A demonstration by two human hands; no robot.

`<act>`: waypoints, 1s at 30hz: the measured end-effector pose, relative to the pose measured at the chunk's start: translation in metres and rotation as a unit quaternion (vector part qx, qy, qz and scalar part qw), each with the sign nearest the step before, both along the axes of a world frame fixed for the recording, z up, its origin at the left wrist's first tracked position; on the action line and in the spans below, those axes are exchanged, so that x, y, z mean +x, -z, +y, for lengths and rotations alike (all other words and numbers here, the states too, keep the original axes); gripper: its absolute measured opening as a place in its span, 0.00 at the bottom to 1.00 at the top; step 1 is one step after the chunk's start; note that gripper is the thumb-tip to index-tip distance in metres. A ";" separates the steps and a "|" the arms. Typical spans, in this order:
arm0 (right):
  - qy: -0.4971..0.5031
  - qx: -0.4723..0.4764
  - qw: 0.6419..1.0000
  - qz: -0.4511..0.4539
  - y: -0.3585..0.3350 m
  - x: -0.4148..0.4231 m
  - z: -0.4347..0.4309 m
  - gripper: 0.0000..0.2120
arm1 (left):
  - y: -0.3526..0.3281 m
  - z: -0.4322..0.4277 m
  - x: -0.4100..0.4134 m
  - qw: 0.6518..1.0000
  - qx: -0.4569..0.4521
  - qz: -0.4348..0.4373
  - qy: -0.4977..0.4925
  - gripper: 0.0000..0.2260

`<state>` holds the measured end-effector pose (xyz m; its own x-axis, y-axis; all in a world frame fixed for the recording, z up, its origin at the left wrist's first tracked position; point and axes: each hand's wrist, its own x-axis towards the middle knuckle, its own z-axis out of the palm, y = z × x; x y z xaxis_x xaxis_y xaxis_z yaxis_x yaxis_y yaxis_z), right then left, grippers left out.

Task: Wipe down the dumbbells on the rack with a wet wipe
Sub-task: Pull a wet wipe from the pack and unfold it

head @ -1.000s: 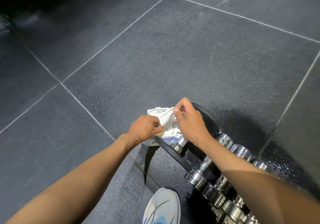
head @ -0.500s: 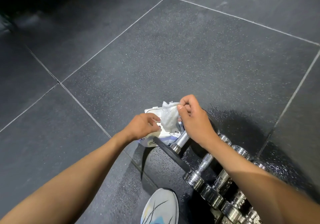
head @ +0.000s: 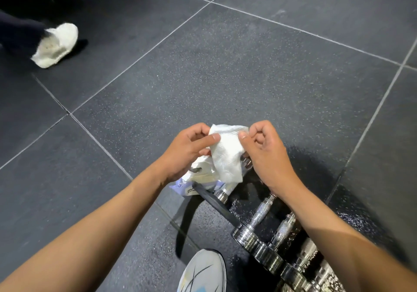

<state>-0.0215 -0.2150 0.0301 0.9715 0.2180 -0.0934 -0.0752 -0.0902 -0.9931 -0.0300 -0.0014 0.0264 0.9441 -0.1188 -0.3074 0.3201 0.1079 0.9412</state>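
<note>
Over the dark floor (head: 248, 77), mid-frame, left hand (head: 187, 149) and right hand (head: 266, 154) pinch the top corners of the wet wipe (head: 228, 154) (it seems soft, limp, light).

A white wet wipe (head: 228, 154) hangs part-unfolded above the black rack (head: 213, 203). Chrome dumbbells (head: 261, 211) lie side by side on it.

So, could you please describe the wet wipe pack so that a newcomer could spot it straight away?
Find the black dumbbell rack running in from the lower right with its row of chrome dumbbells. At its far end, beneath the held wet wipe, lies the wet wipe pack. It is the only soft, white-and-lilac thing among hard metal.
</note>
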 end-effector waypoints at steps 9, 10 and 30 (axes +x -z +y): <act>-0.012 0.161 0.979 0.127 -0.001 -0.004 -0.004 0.08 | -0.016 -0.026 -0.005 0.993 -0.099 0.048 -0.043 0.07; -0.018 0.173 0.975 0.138 -0.001 -0.005 -0.004 0.11 | -0.016 -0.027 -0.005 0.992 -0.103 0.050 -0.046 0.07; 0.091 -0.001 0.996 0.020 -0.005 -0.023 -0.019 0.15 | -0.014 -0.060 -0.011 0.997 -0.018 -0.031 -0.062 0.08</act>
